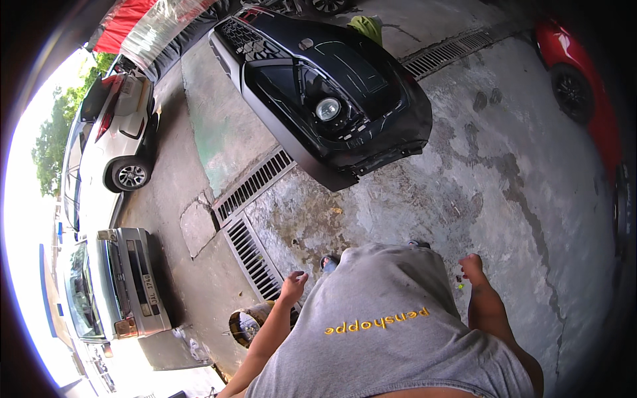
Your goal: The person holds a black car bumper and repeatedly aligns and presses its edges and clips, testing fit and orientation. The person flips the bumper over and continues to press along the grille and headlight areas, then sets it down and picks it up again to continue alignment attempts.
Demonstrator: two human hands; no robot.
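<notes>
My left hand hangs beside my grey shirt, its fingers loosely bent and slightly apart, holding nothing I can see. On the other side my right hand hangs over the concrete with its fingers curled in, and nothing shows in it. Neither hand touches anything. Ahead of me lies a large black car bumper with a honeycomb grille and a round lamp. What supports the bumper is hidden.
Metal drain grates cross the concrete floor. At left are a white car and a grey vehicle; a red car is at right. A round container stands near my left forearm. A yellow-green cloth shows behind the bumper.
</notes>
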